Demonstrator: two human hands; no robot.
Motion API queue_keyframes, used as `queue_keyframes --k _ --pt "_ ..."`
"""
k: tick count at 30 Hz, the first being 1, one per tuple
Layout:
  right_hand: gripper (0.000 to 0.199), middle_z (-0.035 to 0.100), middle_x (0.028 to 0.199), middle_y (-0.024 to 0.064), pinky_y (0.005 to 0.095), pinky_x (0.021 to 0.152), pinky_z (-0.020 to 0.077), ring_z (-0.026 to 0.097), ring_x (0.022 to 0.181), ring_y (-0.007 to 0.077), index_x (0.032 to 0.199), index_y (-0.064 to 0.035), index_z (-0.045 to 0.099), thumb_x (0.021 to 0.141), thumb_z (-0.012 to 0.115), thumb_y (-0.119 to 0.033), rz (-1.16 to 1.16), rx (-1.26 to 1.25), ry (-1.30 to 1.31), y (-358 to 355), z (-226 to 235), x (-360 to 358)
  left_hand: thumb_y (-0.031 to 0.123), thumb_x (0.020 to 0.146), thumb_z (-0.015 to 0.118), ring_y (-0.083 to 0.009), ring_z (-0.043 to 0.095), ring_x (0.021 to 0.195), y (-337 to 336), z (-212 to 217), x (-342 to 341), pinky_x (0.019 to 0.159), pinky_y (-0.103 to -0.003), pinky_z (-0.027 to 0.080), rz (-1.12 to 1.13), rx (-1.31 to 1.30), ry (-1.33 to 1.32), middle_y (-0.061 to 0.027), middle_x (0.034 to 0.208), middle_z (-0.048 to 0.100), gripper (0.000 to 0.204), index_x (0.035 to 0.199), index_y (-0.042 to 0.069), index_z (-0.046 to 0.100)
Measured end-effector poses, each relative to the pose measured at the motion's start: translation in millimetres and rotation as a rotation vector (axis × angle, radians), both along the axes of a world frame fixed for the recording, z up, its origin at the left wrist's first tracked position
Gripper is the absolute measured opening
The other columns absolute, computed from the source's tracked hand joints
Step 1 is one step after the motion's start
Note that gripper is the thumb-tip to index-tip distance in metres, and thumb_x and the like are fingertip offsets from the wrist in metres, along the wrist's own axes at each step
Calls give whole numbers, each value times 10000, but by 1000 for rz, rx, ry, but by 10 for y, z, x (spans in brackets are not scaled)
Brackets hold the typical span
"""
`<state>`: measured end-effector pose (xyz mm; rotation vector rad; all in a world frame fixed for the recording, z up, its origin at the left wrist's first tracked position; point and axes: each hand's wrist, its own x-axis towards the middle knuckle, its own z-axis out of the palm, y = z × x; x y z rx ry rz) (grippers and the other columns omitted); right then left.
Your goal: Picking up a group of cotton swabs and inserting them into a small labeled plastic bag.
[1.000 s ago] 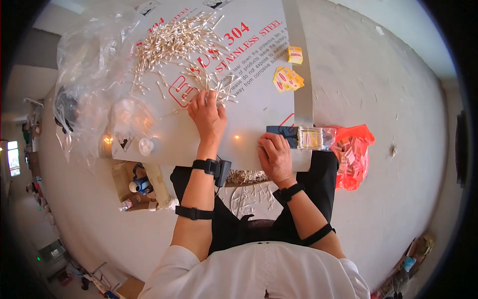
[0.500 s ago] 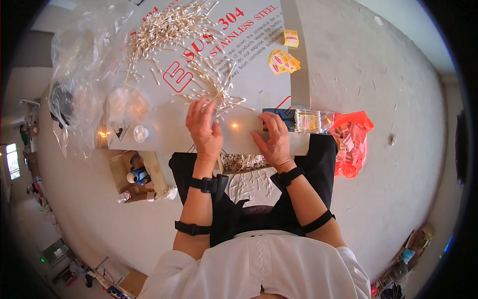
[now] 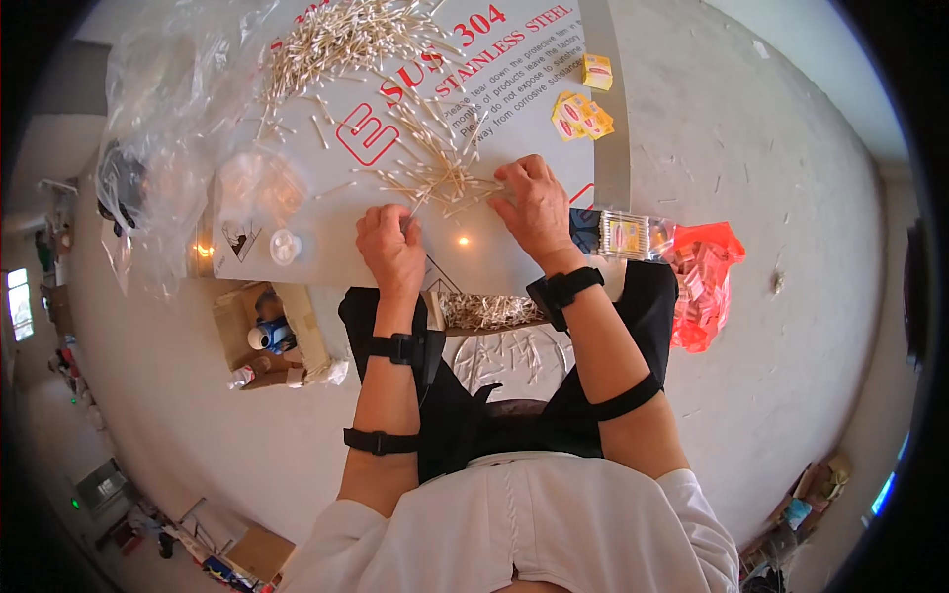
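Swabs (image 3: 440, 178) lie near my left hand (image 3: 391, 249) and right hand (image 3: 539, 212); grip closure I can't tell. One yellow box (image 3: 596, 72); red-lettered surface (image 3: 336, 242).

An open cardboard box (image 3: 232, 326) is standing on the floor (image 3: 751, 405), and a blue-and-white bottle (image 3: 279, 338) is lying inside it. A bright window (image 3: 20, 304) is showing at far left; mixed clutter (image 3: 809, 496) is lying at lower right.

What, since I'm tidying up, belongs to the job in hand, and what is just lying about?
Likely the job:
loose cotton swabs, by the left hand and right hand
swab packet
yellow cards

Likely lying about:
cardboard box on the floor
blue-and-white object inside it
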<state>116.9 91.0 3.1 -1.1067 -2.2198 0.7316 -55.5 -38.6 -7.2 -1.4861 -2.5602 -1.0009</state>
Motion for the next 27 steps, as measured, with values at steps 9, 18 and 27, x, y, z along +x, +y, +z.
queue_keyframes --k 9,18,27 --pt "93 549 900 104 426 711 504 583 858 319 803 -54 597 760 674 -82 -70 113 -10 -146 -33 248 32 760 671 -312 549 853 308 -13 164 728 -449 410 -28 4 84 -56 842 572 156 830 118 561" --pt "83 551 879 102 414 704 504 595 844 314 804 -56 610 758 674 -81 -35 36 62 -335 66 434 87 773 692 -295 549 928 581 -9 175 770 -452 397 -240 2 -5 -34 901 596 137 884 129 623" --pt "85 551 859 82 405 703 514 602 834 295 816 -69 628 753 685 -75 17 48 47 -312 63 454 244 726 791 -300 479 1058 383 57 624 878 -473 359 -157 8 74 -67 1095 538 455 1102 135 560"
